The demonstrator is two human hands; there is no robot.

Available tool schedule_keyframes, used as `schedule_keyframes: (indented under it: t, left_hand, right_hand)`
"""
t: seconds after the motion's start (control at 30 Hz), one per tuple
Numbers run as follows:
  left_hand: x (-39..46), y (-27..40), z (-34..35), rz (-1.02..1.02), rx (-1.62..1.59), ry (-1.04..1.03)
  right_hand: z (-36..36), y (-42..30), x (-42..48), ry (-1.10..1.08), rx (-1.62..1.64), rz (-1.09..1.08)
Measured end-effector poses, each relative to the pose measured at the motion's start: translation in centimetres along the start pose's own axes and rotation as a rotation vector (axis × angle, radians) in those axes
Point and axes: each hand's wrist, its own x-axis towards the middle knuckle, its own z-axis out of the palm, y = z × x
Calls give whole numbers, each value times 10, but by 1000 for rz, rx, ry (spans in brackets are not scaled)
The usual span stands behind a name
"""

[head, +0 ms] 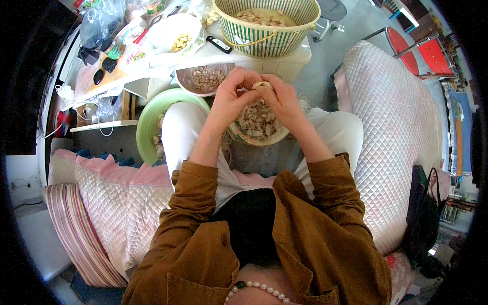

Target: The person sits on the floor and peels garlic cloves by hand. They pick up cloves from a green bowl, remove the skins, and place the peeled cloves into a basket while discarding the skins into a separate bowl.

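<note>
Both hands meet in front of me over a round tub [263,142] of papery garlic skins [260,124]. Between the fingertips of my left hand [235,90] and my right hand [283,100] is a pale piece of garlic [263,84], partly covered by the fingers. To the left of my left hand, a shallow colander [183,81] holds unpeeled garlic cloves [207,78]. Further left, partly hidden by my knee, is a light green basin [146,126] with whole garlic bulbs [157,140] in it.
On the white table stands a green-and-cream plastic basket [263,40] with cloves inside. A knife [219,44] lies beside it, near peeled cloves [181,42] on a plastic bag. A quilted sofa cover [392,145] lies to my right, with red chairs [436,57] beyond.
</note>
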Motion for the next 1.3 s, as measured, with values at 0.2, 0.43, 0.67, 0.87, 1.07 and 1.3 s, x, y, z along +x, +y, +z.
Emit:
schedule_keyframes:
  t: [0.2,0.43,0.67,0.87,1.07,1.3]
  left_hand:
    - [0,1,10,49,46,54]
    - [1,-12,21,34,130,135]
    - [1,-18,21,-207,-530,332]
    - [1,-22,10,-214,-911,217]
    - [1,-10,11,-285,-845,221]
    - [0,-21,9,-179,-584,196]
  right_hand:
    - [7,0,-1,73,147,68]
    - [17,8,-1,223,178,100]
    - [18,-2,-2,217,116,60]
    - [8,7,0,121,735,368]
    - [1,10,2,100,793,422]
    - [4,1,3,-13,733,446]
